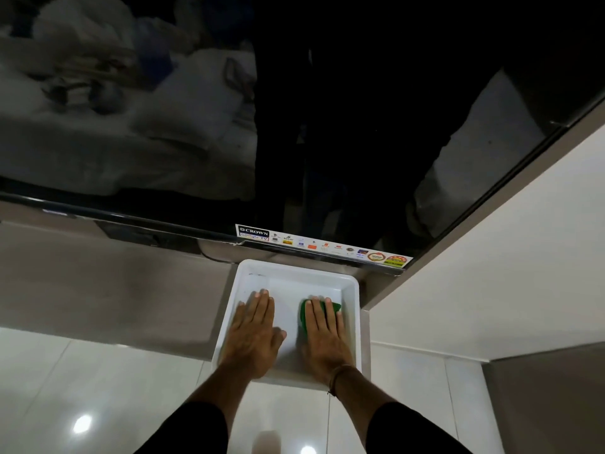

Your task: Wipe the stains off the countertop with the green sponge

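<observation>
**A home living room or bedroom**

A big dark television [294, 109] with a Google TV sticker strip [324, 246] fills twelve o'clock. Its screen mirrors rumpled bedding. Glossy floor tiles [98, 388] shine at seven o'clock; a plain wall [507, 257] stands at three.

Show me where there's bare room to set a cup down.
The grey ledge left of the white tray, below the TV, is bare. The tray is crowded: left hand flat inside, right hand pressing the green sponge.
</observation>
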`<state>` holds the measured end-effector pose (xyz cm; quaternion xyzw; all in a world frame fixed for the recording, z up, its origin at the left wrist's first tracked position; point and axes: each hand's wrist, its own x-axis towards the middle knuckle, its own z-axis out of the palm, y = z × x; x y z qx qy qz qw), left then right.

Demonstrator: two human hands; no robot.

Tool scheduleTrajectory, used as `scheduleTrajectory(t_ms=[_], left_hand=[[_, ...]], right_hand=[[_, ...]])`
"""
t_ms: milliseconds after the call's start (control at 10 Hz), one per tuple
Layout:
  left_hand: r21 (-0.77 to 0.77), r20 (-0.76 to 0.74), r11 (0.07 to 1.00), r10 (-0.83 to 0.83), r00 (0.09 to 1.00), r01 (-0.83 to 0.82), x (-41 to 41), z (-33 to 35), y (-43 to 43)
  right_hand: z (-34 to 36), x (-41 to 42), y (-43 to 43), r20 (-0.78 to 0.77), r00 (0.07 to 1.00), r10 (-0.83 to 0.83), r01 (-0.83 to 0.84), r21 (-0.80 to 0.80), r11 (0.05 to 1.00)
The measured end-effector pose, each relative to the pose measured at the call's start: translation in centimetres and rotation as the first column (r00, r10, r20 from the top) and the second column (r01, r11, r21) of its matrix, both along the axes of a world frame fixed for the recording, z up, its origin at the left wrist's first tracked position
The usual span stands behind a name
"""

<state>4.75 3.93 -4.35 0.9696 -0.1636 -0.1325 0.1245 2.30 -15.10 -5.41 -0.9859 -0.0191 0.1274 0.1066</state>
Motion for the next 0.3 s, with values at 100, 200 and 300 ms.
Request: scheduleTrajectory(t_ms=[100,200,300], left_hand=[[0.052,0.019,0.999,-0.015,1.0,0.014,0.0,0.8,-0.1],[0.108,0.042,0.994,-0.021,0.999,0.017,-0.1,1.9,-0.7],[0.089,0.11,0.996,-0.033,0.993,0.023,-2.4,3.4,-2.1]], right_hand=[[1.4,0.2,0.0,-0.046,0.999,0.026,-0.025,0.018,1.0],[3.1,-0.1,-0.3,-0.06,0.997,0.046,-0.041,0.068,0.997],[5.9,-3.8,-1.3,0.055,0.998,0.032,-0.039,0.147,0.988]])
